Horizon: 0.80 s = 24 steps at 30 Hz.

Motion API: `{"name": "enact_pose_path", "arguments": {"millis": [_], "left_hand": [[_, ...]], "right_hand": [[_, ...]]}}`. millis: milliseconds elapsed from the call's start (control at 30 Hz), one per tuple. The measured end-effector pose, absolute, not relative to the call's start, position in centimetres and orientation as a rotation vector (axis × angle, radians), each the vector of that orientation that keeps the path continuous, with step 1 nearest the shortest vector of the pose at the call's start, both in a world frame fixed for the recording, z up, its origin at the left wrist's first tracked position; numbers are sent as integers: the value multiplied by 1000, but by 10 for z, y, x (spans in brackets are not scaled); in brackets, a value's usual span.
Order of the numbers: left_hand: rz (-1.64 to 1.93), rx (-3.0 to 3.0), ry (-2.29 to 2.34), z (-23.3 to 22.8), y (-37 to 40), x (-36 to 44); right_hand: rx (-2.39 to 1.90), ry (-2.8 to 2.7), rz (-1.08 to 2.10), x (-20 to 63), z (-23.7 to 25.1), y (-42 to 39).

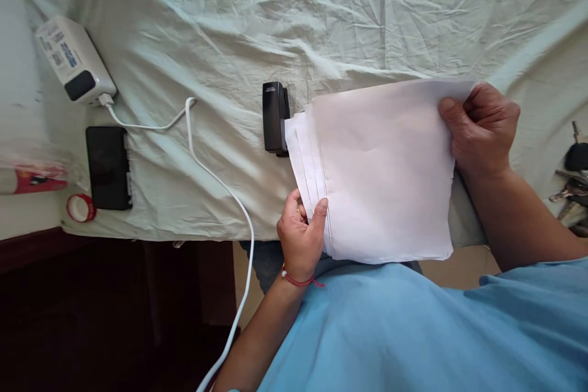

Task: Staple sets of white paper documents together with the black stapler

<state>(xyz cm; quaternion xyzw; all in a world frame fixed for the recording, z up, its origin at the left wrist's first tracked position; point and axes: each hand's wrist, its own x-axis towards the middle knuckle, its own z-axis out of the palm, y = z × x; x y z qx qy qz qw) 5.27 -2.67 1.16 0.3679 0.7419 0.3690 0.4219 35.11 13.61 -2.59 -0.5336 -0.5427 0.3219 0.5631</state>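
Observation:
A stack of white paper sheets (386,171) is held between my two hands at the front edge of the cloth-covered table. My left hand (301,236) pinches the lower left side, thumb on top and fingers beneath, where several sheets fan out. At the upper right corner my right hand (487,128) grips the paper, thumb on top and fingers curled. Just beyond the left edge of the sheets stands a black stapler (274,116), its right side close to the paper; whether they touch I cannot tell.
A white power bank (76,61) with a plugged-in white cable (220,180) lies at the left. Near it are a black phone (108,168) and a red tape roll (81,207). Keys (574,180) lie at the far right. Pale green wrinkled cloth (220,24) covers the table.

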Motion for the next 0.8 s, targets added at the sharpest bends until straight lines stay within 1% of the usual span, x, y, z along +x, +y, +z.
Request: {"name": "enact_pose_path", "arguments": {"millis": [167, 400, 533, 800], "left_hand": [[863, 991, 1851, 13, -23, 50], [929, 947, 1802, 10, -24, 48], [941, 957, 1795, 7, -26, 46], [913, 1022, 1832, 10, -25, 46]], "right_hand": [[-1260, -1215, 691, 348, -27, 141], [-1249, -1150, 557, 350, -30, 148], [-1287, -1131, 607, 355, -29, 148], [-1376, -1262, 694, 353, -18, 139]]}}
